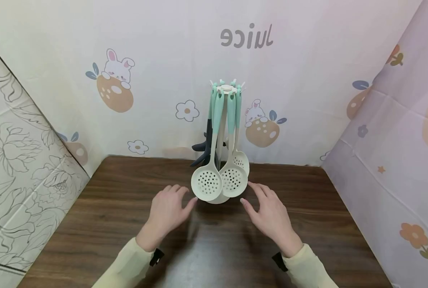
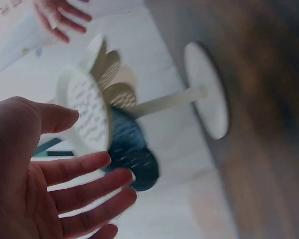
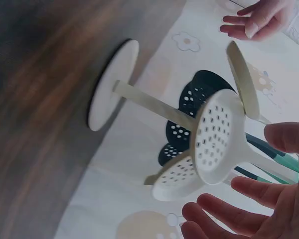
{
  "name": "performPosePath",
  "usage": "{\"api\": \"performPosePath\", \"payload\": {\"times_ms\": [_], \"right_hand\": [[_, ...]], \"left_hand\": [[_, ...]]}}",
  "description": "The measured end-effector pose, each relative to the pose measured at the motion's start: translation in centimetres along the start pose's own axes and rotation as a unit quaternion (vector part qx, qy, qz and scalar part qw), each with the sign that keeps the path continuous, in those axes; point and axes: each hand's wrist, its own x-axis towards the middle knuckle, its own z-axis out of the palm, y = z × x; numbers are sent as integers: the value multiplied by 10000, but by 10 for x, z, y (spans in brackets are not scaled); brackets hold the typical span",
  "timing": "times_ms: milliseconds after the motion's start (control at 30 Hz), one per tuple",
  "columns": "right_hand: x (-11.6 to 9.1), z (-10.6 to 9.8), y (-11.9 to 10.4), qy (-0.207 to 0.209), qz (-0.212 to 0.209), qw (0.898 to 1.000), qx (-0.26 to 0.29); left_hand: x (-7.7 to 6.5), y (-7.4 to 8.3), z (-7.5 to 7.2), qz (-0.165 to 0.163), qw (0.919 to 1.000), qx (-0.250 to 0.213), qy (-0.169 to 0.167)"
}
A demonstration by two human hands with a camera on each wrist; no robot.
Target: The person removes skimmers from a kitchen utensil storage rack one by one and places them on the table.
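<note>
A white utensil stand (image 1: 226, 89) stands upright on the table, with several mint-handled utensils hung round its top. Two white perforated skimmers (image 1: 206, 183) face the front, and another hangs behind them at the right. Dark perforated utensils (image 3: 178, 132) hang at the back. My left hand (image 1: 168, 208) is beside the left skimmer, fingers spread and loosely bent, palm toward the stand. On the opposite side, my right hand (image 1: 270, 214) has its fingers apart near the right skimmer. Neither hand grips anything; whether a fingertip brushes a skimmer I cannot tell.
The dark wooden table (image 1: 214, 248) ends at a printed cloth (image 1: 156, 72) hung right behind the stand. More cloth hangs at the left and right sides. In the left wrist view the stand's round base (image 2: 212, 97) rests on the tabletop.
</note>
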Motion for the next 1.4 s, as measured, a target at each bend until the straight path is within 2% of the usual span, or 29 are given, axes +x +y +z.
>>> {"api": "performPosePath", "payload": {"times_ms": [133, 267, 333, 500, 567, 733, 867, 967, 1167, 1300, 1400], "right_hand": [[10, -5, -4, 88, -61, 9998, 138], [21, -7, -10, 146, -97, 9997, 196], [26, -8, -13, 166, -125, 9995, 230], [39, -12, -21, 285, -172, 9988, 352], [44, -13, -23, 377, -198, 9984, 374], [58, -11, -29, 490, -322, 9972, 470], [68, -10, -34, 517, -356, 9956, 700], [74, -10, -35, 469, -291, 9945, 891], [81, -11, -40, 293, -184, 9915, 1255], [87, -12, -42, 267, -99, 9892, 1440], [92, -12, -43, 266, -47, 9865, 1612]], "left_hand": [[33, -4, -20, -94, 9990, -397, 191], [67, -6, -38, -166, 9944, -930, 484], [82, -4, -45, -140, 9900, -1252, 635], [118, 5, -65, 14, 9756, -2074, 716], [133, 10, -74, 121, 9693, -2324, 793], [171, 23, -96, 594, 9522, -2662, 1377], [196, 33, -104, 998, 9436, -2665, 1695], [213, 38, -105, 1104, 9437, -2670, 1608], [236, 45, -105, 1005, 9439, -2933, 1138], [246, 48, -104, 1108, 9303, -3346, 1016], [250, 47, -100, 1268, 9149, -3673, 1098]]}}
